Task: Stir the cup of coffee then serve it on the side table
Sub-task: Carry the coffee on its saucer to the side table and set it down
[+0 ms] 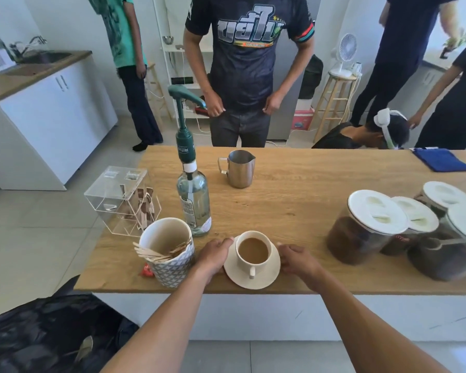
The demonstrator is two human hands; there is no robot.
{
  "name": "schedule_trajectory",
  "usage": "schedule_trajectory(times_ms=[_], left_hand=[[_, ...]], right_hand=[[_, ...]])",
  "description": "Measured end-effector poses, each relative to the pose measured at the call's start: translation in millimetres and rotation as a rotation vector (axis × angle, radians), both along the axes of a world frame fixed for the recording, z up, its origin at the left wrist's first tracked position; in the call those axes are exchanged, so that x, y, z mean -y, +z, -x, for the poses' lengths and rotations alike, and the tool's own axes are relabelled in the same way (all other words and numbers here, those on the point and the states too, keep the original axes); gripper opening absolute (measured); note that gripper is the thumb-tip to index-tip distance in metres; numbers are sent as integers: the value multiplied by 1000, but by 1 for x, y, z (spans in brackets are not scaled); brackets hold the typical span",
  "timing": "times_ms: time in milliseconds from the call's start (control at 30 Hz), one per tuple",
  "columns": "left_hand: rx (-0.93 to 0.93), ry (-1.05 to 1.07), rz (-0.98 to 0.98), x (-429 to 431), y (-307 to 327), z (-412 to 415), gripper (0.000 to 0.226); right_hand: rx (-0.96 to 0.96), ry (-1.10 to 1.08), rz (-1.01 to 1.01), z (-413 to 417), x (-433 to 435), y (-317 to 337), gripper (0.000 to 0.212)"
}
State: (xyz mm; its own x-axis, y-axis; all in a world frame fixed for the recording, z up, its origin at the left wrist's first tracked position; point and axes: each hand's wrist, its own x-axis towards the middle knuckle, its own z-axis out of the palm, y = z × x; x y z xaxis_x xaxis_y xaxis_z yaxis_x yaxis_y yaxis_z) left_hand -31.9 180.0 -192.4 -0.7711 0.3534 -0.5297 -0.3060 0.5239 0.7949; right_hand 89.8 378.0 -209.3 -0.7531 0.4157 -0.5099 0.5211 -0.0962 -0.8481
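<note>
A cream cup of milky coffee (252, 251) stands on a cream saucer (267, 281) near the front edge of the wooden counter (293, 200), its handle pointing toward me. My left hand (215, 256) holds the saucer's left rim and my right hand (297, 261) holds its right rim, fingers curled at the edge. No stirrer is in the cup. A patterned paper cup (170, 254) full of wooden stir sticks stands just left of my left hand.
A pump bottle (193, 195) and a steel milk jug (238, 168) stand behind the cup. An acrylic box (121, 199) sits left, lidded jars (374, 227) right, a blue cloth (441, 159) far right. People stand beyond the counter. A black bin bag (51, 335) lies lower left.
</note>
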Motion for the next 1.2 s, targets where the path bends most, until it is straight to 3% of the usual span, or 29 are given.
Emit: schedule_trajectory(times_ms=[367, 533, 733, 1200], left_hand=[[130, -14, -39, 1, 9, 3, 21], [154, -5, -57, 1, 6, 4, 18], [197, 20, -92, 8, -9, 7, 49], [222, 97, -140, 4, -11, 1, 36]], right_hand=[[-14, 188, 186, 12, -17, -8, 52], [-2, 218, 204, 13, -21, -8, 49], [-3, 219, 241, 12, -23, -11, 50], [-9, 140, 299, 5, -17, -2, 42]])
